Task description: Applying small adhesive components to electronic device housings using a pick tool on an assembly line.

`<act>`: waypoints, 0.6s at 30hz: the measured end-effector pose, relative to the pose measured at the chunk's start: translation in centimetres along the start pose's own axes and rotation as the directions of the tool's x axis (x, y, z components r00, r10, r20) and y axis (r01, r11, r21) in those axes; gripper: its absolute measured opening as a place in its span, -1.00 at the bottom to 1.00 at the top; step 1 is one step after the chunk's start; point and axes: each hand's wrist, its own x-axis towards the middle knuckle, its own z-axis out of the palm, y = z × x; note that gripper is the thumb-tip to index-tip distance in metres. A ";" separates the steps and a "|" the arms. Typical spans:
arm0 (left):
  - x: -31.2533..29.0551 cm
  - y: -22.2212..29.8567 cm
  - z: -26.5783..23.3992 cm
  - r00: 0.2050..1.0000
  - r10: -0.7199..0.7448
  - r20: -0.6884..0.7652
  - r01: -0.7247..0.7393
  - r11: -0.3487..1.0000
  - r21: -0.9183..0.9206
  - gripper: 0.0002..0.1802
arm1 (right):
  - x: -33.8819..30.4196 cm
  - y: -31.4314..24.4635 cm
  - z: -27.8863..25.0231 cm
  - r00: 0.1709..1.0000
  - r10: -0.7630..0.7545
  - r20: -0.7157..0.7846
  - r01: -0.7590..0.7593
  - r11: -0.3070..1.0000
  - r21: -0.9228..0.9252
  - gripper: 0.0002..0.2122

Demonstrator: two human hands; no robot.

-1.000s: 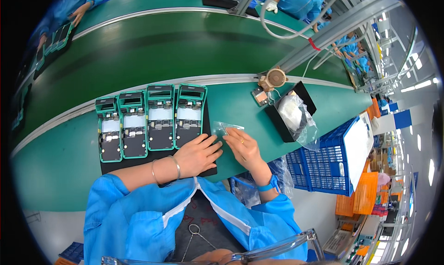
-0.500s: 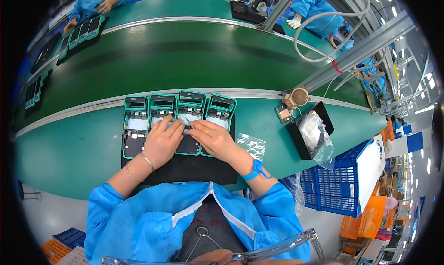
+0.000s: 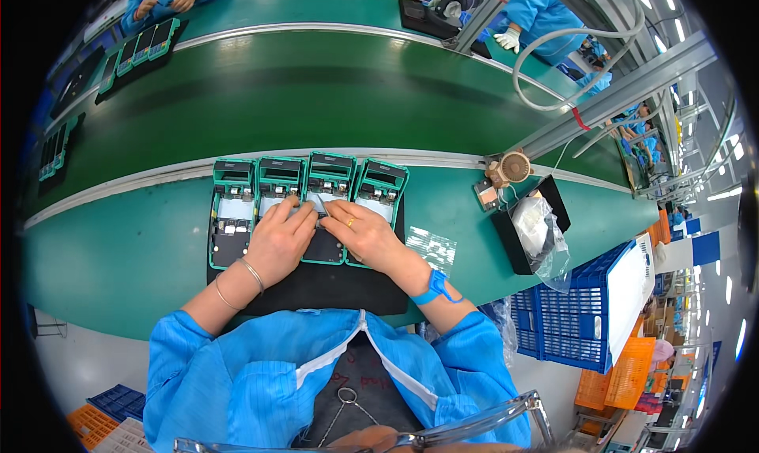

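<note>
Several green-framed device housings stand in a row on a black mat (image 3: pixel 340 292), their insides exposed with small metal parts and whitish panels. My left hand (image 3: pixel 278 235) reaches over the second housing (image 3: pixel 279 174) from the left, its fingers closed near the third housing (image 3: pixel 330 168); what they pinch, if anything, is hidden. Over that third housing my right hand (image 3: pixel 365 235) grips a thin pointed metal tool (image 3: pixel 320 203), probably tweezers, slanting into the housing. The fingertips of both hands almost meet there. The leftmost housing (image 3: pixel 232 216) and the rightmost housing (image 3: pixel 379 186) lie beside my hands.
A sheet of small silvery labels (image 3: pixel 431 250) lies right of the mat. Farther right are a small brown fan (image 3: pixel 512 167) and a black box (image 3: pixel 510 243) with plastic bags. A blue crate (image 3: pixel 561 318) stands by the table. Beyond runs a green conveyor (image 3: pixel 316 97); co-workers sit across it.
My hands stay over the third housing with only slight finger shifts; the pointed tool stands a little steeper. Across the conveyor, a co-worker's hand has drawn back from the housings there.
</note>
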 end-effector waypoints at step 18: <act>0.8 0.6 -0.6 0.991 -0.046 0.127 0.038 0.997 0.064 -0.58 | 0.2 -0.4 -0.8 0.997 0.029 0.067 -0.029 1.000 0.002 -0.71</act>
